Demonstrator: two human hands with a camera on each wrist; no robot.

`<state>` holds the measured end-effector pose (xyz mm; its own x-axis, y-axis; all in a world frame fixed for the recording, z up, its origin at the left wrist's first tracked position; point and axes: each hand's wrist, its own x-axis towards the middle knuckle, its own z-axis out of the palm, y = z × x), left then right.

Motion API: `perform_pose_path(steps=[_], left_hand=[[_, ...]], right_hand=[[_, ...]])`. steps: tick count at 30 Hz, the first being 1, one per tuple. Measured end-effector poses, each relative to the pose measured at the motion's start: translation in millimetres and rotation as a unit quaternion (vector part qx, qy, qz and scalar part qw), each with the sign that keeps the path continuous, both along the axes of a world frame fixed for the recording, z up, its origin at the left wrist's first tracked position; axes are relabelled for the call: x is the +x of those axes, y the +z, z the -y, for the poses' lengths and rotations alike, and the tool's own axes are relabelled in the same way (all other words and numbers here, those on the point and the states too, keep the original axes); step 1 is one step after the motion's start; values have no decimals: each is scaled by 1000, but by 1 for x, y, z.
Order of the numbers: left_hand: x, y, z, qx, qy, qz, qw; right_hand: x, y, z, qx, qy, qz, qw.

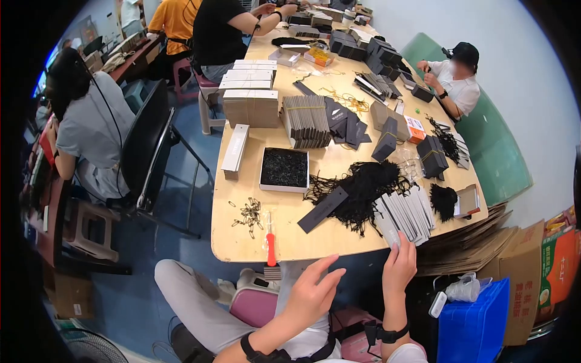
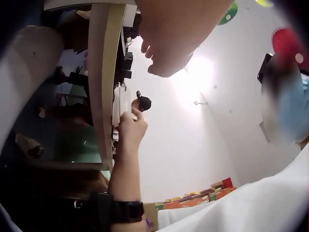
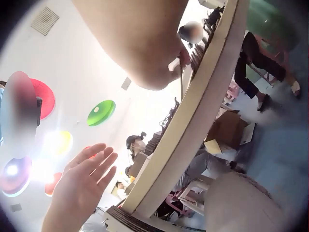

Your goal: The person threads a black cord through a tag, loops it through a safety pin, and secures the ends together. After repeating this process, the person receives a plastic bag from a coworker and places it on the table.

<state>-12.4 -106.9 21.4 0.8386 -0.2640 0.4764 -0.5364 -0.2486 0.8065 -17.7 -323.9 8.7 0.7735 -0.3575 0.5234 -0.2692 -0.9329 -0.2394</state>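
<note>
My right hand (image 1: 399, 269) pinches a pale grey card (image 1: 389, 231) at the table's front edge, beside a fanned row of similar cards (image 1: 407, 212). In the left wrist view the right hand (image 2: 132, 129) holds that card (image 2: 124, 100) upright. The right wrist view shows the card (image 3: 181, 84) edge-on. My left hand (image 1: 315, 293), empty with fingers spread, hovers in front of the table edge; the right wrist view also shows this hand (image 3: 79, 186). Behind the cards lies a pile of black cords (image 1: 369, 187), with a dark tag (image 1: 323, 209) on its left side.
A box of small black pieces (image 1: 284, 170), loose pins (image 1: 248, 218) and a red-handled tool (image 1: 270, 249) lie to the left. Stacks of tags (image 1: 305, 121) stand farther back. A blue bin (image 1: 472, 323) is at lower right. A person (image 1: 463, 81) sits at the table's right side.
</note>
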Motion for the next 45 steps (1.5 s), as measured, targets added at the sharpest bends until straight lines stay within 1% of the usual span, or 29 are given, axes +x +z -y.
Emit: perform_pose_path(steps=[2,4,8,10,11,12,14,15,16,17,18,19,20,22,23,24,26,28,29,30,32,34,36,38,39,40,42,43,45], left_hand=[[-4,-1,-9,12,-1,-16,1000],[-6,3,-20,13,6,-28,999],[-12,10,-38,5,22,-74,997],[-13,13,-45,9,26,-77,997],[-12,14,-49,12,29,-79,996],[-12,14,-53,13,31,-78,996],[-9,10,-61,23,85,-39,995],[-5,9,-66,25,86,-38,995],[-1,7,-71,45,132,-13,990],[4,4,-76,65,177,14,982],[9,-1,-82,67,179,15,981],[15,-7,-88,74,205,-1,976],[20,-11,-93,81,230,-15,970],[27,-12,-102,101,235,-15,967],[29,-13,-105,73,226,-55,970],[32,-14,-110,45,217,-95,971],[36,-14,-117,41,217,-111,969],[44,-12,-121,35,231,-134,963],[50,-19,-125,93,252,-77,960],[56,-24,-127,94,256,-77,959],[68,-26,-129,153,278,-8,948],[74,-21,-127,173,291,-29,940],[78,-16,-123,194,301,-51,932],[82,-15,-121,232,319,-90,915],[83,-15,-120,232,317,-90,915],[84,-16,-120,252,320,-85,910],[84,-17,-120,273,321,-80,903],[84,-17,-118,292,325,-84,896],[84,-16,-117,311,327,-87,888]], right_hand=[[5,-4,3,10,-1,-4,1000],[8,-7,4,-22,31,-6,999],[16,-8,5,-44,42,-18,998],[20,-11,5,-38,1,-7,999],[21,-9,3,-33,-27,-24,999],[23,-8,1,-32,-25,-22,999],[28,-5,-2,-150,-74,18,986],[32,-4,-5,-153,-73,22,985],[34,-2,-8,-151,-72,22,986],[37,0,-12,-78,20,28,996],[41,1,-16,-5,111,33,993],[47,-1,-22,36,171,33,984],[53,2,-30,39,173,35,984],[67,11,-45,-5,239,6,971],[75,14,-49,-44,256,23,965],[80,12,-50,-39,260,26,964],[90,6,-46,-49,273,10,961],[93,5,-49,-38,276,27,960],[91,7,-50,-31,286,45,957],[89,8,-52,-25,296,62,953],[85,11,-57,-21,304,81,949],[78,15,-65,-23,330,80,940],[70,20,-77,-15,330,80,940],[61,23,-88,17,376,84,923],[55,21,-95,34,400,88,912],[49,23,-103,34,399,87,912],[39,28,-120,57,524,70,847],[36,23,-127,59,523,69,847],[33,11,-136,73,573,53,814]])
